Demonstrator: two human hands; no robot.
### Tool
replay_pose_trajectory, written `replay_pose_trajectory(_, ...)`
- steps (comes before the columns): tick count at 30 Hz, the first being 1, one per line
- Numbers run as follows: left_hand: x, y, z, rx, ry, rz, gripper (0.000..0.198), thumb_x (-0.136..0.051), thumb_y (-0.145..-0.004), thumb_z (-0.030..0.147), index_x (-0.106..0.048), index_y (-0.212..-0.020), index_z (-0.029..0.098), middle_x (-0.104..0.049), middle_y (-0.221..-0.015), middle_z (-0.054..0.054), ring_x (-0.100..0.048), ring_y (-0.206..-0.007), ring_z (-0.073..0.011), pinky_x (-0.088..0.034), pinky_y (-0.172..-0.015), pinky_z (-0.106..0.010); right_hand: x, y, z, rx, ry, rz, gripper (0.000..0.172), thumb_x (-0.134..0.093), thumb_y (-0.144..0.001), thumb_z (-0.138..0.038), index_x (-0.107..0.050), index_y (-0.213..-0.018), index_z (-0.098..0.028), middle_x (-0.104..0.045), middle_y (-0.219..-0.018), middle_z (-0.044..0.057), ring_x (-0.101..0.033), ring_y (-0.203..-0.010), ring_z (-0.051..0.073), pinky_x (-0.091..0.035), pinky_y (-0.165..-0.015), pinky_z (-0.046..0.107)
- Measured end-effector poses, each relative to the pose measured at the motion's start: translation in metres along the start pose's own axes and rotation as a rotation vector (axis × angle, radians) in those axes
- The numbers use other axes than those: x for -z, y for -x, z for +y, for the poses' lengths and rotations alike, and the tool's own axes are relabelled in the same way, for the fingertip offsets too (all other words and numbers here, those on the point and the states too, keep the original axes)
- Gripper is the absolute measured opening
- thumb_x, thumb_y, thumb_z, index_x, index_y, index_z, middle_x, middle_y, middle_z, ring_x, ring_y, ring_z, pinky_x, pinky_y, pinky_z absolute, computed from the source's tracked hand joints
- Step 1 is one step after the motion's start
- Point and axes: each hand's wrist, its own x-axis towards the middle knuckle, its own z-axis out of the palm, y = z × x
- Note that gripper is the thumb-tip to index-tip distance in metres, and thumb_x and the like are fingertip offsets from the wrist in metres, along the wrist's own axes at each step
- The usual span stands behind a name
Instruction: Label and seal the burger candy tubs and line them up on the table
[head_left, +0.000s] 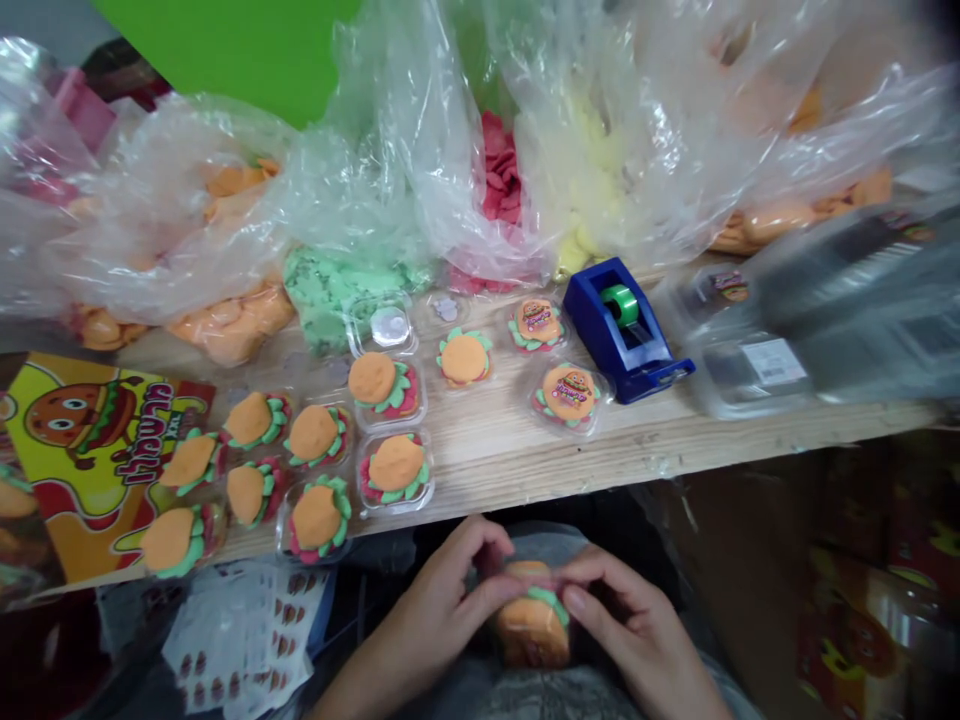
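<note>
A clear plastic clamshell with a burger-shaped piece (534,625) inside is held below the table's front edge, over my lap. My left hand (465,590) grips its left edge, thumb and fingers closed. On the opposite edge, my right hand (626,615) pinches with thumb and fingertips. Orange bun and green leaf show through the plastic; a dark printed mark is on the near side. Nearest on the table is a closed burger pack with a round sticker (570,393). Beside it stands a blue tape dispenser (626,335) with green tape.
Several burgers in clear trays (322,515) fill the table's left part, by a printed card (112,460). Plastic bags of green pieces (345,285), red pieces (501,180) and orange pieces line the back. Clear containers (757,370) lie right; sticker sheets (232,640) lie lower left.
</note>
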Motion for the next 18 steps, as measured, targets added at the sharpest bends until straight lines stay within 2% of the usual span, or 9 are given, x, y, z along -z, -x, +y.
replay_pose_trajectory(3, -0.006, 0.006, -0.018, 0.089, 0.124, 0.032, 0.012, -0.052, -0.081, 0.03, -0.049, -0.082, 0.019, -0.046, -0.074, 0.003, -0.044, -0.071, -0.0127, -0.036, -0.064, -0.023, 0.002, 0.001, 0.002, -0.047, -0.02, 0.001, 0.019, -0.055, -0.083, -0.037, -0.063, -0.078, -0.02, -0.06, -0.073, 0.0, -0.058, -0.07, 0.013, -0.046, -0.066, 0.021)
replay_pose_trajectory(5, -0.012, 0.008, -0.024, 0.092, 0.131, 0.056, 0.013, -0.05, -0.082, 0.032, -0.049, -0.08, 0.019, -0.046, -0.074, 0.003, -0.044, -0.071, -0.0127, -0.035, -0.064, -0.023, 0.004, -0.001, 0.0, -0.02, 0.081, -0.021, 0.019, -0.055, -0.082, -0.036, -0.063, -0.078, -0.02, -0.058, -0.071, 0.0, -0.057, -0.07, 0.014, -0.045, -0.065, 0.022)
replay_pose_trajectory(9, -0.023, 0.005, -0.021, -0.015, 0.039, -0.013, 0.014, -0.047, -0.085, 0.034, -0.05, -0.081, 0.02, -0.05, -0.077, 0.002, -0.047, -0.073, -0.013, -0.036, -0.067, -0.023, 0.008, -0.006, -0.01, 0.078, 0.321, -0.145, 0.015, -0.057, -0.083, -0.031, -0.068, -0.079, -0.022, -0.056, -0.072, 0.0, -0.056, -0.071, 0.014, -0.044, -0.065, 0.023)
replay_pose_trajectory(12, -0.027, 0.001, -0.016, -0.127, -0.055, -0.052, 0.02, -0.044, -0.087, 0.037, -0.05, -0.078, 0.02, -0.051, -0.075, 0.0, -0.048, -0.071, -0.0134, -0.037, -0.066, -0.023, 0.008, -0.006, -0.011, 0.133, 0.395, -0.222, 0.015, -0.055, -0.086, -0.029, -0.066, -0.08, -0.022, -0.059, -0.075, 0.001, -0.057, -0.076, 0.015, -0.043, -0.067, 0.023)
replay_pose_trajectory(16, -0.029, 0.0, -0.016, -0.204, -0.103, -0.038, 0.023, -0.038, -0.089, 0.035, -0.05, -0.077, 0.019, -0.051, -0.074, -0.002, -0.048, -0.069, -0.0143, -0.037, -0.064, -0.024, 0.005, -0.002, -0.003, 0.157, 0.432, -0.213, 0.02, -0.049, -0.089, -0.029, -0.059, -0.075, -0.02, -0.056, -0.073, 0.001, -0.057, -0.072, 0.014, -0.043, -0.064, 0.023)
replay_pose_trajectory(18, -0.031, 0.0, -0.016, -0.183, -0.086, -0.007, 0.022, -0.038, -0.087, 0.036, -0.049, -0.077, 0.019, -0.05, -0.073, -0.001, -0.048, -0.069, -0.0145, -0.037, -0.065, -0.024, 0.003, -0.001, 0.0, 0.163, 0.431, -0.19, 0.021, -0.046, -0.09, -0.029, -0.057, -0.074, -0.02, -0.054, -0.072, 0.001, -0.056, -0.07, 0.014, -0.043, -0.062, 0.022)
